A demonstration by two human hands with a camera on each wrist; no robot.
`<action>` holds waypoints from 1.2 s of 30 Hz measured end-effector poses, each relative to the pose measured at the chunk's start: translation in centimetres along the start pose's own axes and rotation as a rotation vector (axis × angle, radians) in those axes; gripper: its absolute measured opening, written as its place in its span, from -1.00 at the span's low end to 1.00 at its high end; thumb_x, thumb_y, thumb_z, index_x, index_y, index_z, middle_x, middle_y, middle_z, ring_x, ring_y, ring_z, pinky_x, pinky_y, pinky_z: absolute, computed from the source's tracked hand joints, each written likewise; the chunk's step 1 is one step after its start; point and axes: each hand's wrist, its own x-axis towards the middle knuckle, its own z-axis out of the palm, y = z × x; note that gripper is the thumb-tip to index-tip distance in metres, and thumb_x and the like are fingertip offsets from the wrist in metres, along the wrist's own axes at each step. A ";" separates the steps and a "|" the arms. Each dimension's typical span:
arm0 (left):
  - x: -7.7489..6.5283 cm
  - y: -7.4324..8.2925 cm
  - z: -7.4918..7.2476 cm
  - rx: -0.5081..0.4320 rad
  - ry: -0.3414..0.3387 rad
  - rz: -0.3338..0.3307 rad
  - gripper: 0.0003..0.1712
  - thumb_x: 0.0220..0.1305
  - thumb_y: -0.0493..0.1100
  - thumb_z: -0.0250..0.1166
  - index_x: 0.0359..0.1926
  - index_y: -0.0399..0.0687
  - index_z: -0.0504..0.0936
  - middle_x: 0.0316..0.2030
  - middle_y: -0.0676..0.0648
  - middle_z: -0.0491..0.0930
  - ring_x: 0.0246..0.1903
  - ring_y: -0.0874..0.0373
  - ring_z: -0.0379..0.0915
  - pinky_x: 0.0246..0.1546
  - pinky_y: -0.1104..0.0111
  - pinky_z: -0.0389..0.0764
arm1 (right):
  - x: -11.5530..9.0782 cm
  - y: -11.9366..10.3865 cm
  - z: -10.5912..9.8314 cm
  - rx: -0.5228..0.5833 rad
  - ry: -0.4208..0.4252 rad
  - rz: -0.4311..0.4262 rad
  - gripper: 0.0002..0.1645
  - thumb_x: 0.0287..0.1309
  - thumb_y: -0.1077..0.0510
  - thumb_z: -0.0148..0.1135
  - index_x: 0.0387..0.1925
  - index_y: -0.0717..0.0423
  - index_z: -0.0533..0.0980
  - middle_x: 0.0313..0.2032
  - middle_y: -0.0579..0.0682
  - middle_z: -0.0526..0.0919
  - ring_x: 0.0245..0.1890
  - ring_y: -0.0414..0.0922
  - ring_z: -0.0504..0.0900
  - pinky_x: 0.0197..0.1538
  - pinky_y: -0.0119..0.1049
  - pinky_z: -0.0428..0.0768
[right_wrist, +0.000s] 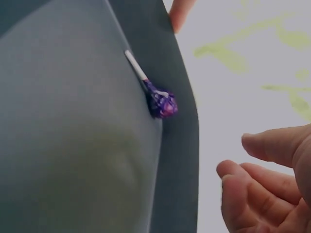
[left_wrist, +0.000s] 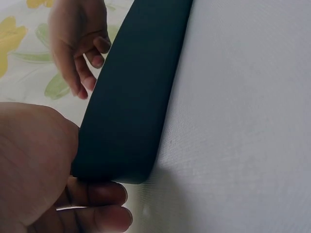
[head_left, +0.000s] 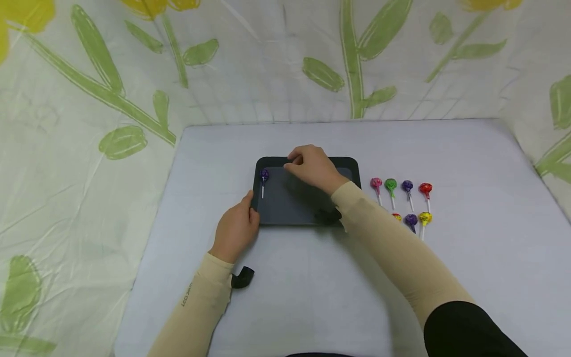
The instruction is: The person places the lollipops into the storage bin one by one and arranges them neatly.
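Observation:
A dark rectangular tray (head_left: 285, 210) lies on the table, gripped at its near left corner by my left hand (head_left: 236, 230). In the left wrist view that hand (left_wrist: 34, 160) wraps the corner of the tray (left_wrist: 131, 92), two fingers curling past its end. One purple-wrapped lollipop (head_left: 264, 175) lies inside along the left wall, head away from me, stick toward me; the right wrist view shows the lollipop (right_wrist: 163, 103) against that wall. Over the tray's far half hovers my right hand (head_left: 314, 168), fingers loosely bent and thumb apart from them, holding nothing.
Right of the tray lie lollipops in two rows: pink (head_left: 376, 183), green (head_left: 390, 184), blue-purple (head_left: 407, 185) and red (head_left: 426, 188) behind, purple (head_left: 411, 220) and yellow (head_left: 425, 218) in front. My right sleeve (head_left: 392, 248) partly covers the front row. A flowered curtain (head_left: 267, 64) hangs behind the table.

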 end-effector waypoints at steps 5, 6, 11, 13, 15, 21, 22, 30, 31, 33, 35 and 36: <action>0.0 0.1 0.0 -0.002 -0.003 -0.003 -0.38 0.38 -0.30 0.13 0.44 -0.40 0.45 -0.45 -0.29 0.66 -0.61 0.04 0.27 -0.58 0.17 0.37 | -0.7 0.5 -0.9 -0.004 0.058 -0.019 -0.63 0.43 -0.05 0.28 0.09 0.08 0.70 -0.12 0.03 0.75 -0.14 -0.04 0.67 -0.05 -0.07 0.62; 0.0 0.1 0.1 -0.002 -0.003 -0.003 -0.38 0.38 -0.30 0.13 0.44 -0.40 0.45 -0.45 -0.30 0.66 -0.61 0.04 0.27 -0.58 0.17 0.37 | -0.8 0.6 -1.1 -0.008 0.069 -0.023 -0.63 0.44 -0.06 0.27 0.08 0.07 0.70 -0.13 0.03 0.75 -0.14 -0.03 0.66 -0.06 -0.07 0.62; 0.2 0.3 0.1 -0.011 -0.011 0.002 -0.38 0.39 -0.30 0.13 0.45 -0.39 0.44 -0.48 -0.27 0.64 -0.61 0.05 0.26 -0.58 0.18 0.36 | -1.8 1.7 -3.1 0.000 0.127 -0.016 -0.60 0.44 -0.07 0.25 0.09 0.09 0.70 -0.11 0.06 0.75 -0.10 0.00 0.65 -0.05 -0.03 0.60; 0.3 0.4 0.1 -0.017 -0.017 0.003 -0.38 0.40 -0.30 0.13 0.45 -0.39 0.43 -0.51 -0.25 0.62 -0.62 0.06 0.24 -0.58 0.20 0.34 | -2.2 2.4 -4.0 0.004 0.150 -0.010 -0.60 0.44 -0.05 0.25 0.09 0.11 0.70 -0.09 0.09 0.75 -0.08 0.02 0.65 -0.04 -0.02 0.60; 0.4 0.4 0.2 -0.018 -0.015 0.004 -0.38 0.39 -0.30 0.13 0.45 -0.39 0.43 -0.49 -0.27 0.63 -0.62 0.06 0.24 -0.58 0.20 0.33 | -2.7 3.0 -4.6 0.000 0.161 -0.004 -0.60 0.45 -0.04 0.25 0.10 0.13 0.69 -0.07 0.11 0.75 -0.05 0.04 0.65 -0.03 0.00 0.59; 0.4 0.4 0.2 -0.021 -0.017 -0.006 -0.36 0.37 -0.30 0.13 0.45 -0.39 0.43 -0.45 -0.30 0.65 -0.62 0.07 0.22 -0.60 0.22 0.30 | -3.9 4.8 -5.3 -0.004 0.170 0.018 -0.58 0.47 -0.05 0.23 0.12 0.16 0.67 -0.05 0.15 0.75 -0.06 0.07 0.67 0.01 0.03 0.60; 0.4 0.5 0.3 -0.022 -0.019 -0.006 -0.36 0.37 -0.30 0.13 0.45 -0.39 0.43 -0.45 -0.30 0.65 -0.63 0.08 0.22 -0.60 0.23 0.29 | -4.1 5.0 -5.4 -0.003 0.174 0.022 -0.57 0.47 -0.05 0.23 0.12 0.17 0.67 -0.05 0.16 0.75 -0.06 0.08 0.67 0.02 0.04 0.60; 0.3 0.2 0.3 -0.026 -0.004 -0.002 -0.35 0.36 -0.30 0.13 0.45 -0.39 0.43 -0.46 -0.29 0.64 -0.62 0.07 0.22 -0.60 0.23 0.27 | -6.0 7.3 -6.0 -0.013 0.213 0.050 -0.57 0.47 -0.04 0.23 0.11 0.19 0.68 -0.08 0.19 0.76 -0.11 0.09 0.67 -0.07 0.02 0.59; 0.2 0.2 0.3 -0.027 -0.001 -0.001 -0.35 0.35 -0.30 0.13 0.45 -0.39 0.43 -0.48 -0.28 0.62 -0.63 0.07 0.21 -0.61 0.23 0.26 | -6.2 7.6 -6.1 -0.018 0.219 0.054 -0.57 0.47 -0.04 0.23 0.10 0.19 0.68 -0.07 0.19 0.76 -0.11 0.09 0.67 -0.10 0.00 0.59; 0.1 0.1 0.3 -0.028 0.003 0.002 -0.36 0.36 -0.31 0.13 0.45 -0.38 0.43 -0.53 -0.23 0.58 -0.63 0.08 0.19 -0.61 0.24 0.25 | -6.7 8.2 -6.4 -0.029 0.227 0.069 -0.57 0.47 -0.04 0.23 0.10 0.20 0.68 -0.06 0.20 0.76 -0.11 0.11 0.66 -0.16 -0.03 0.58; 0.0 0.0 0.3 -0.030 0.002 0.000 -0.36 0.37 -0.31 0.12 0.45 -0.38 0.43 -0.59 -0.17 0.51 -0.64 0.10 0.16 -0.62 0.24 0.22 | -7.1 8.8 -6.7 -0.039 0.232 0.086 -0.55 0.47 -0.06 0.22 0.10 0.20 0.68 -0.04 0.22 0.75 -0.10 0.13 0.66 -0.20 -0.06 0.56; 0.0 0.0 0.4 -0.031 0.001 -0.003 -0.36 0.37 -0.30 0.12 0.45 -0.38 0.43 -0.61 -0.15 0.48 -0.64 0.11 0.16 -0.61 0.25 0.22 | -7.4 9.1 -6.8 -0.042 0.232 0.096 -0.54 0.48 -0.07 0.21 0.11 0.21 0.68 -0.03 0.23 0.74 -0.08 0.14 0.65 -0.19 -0.08 0.56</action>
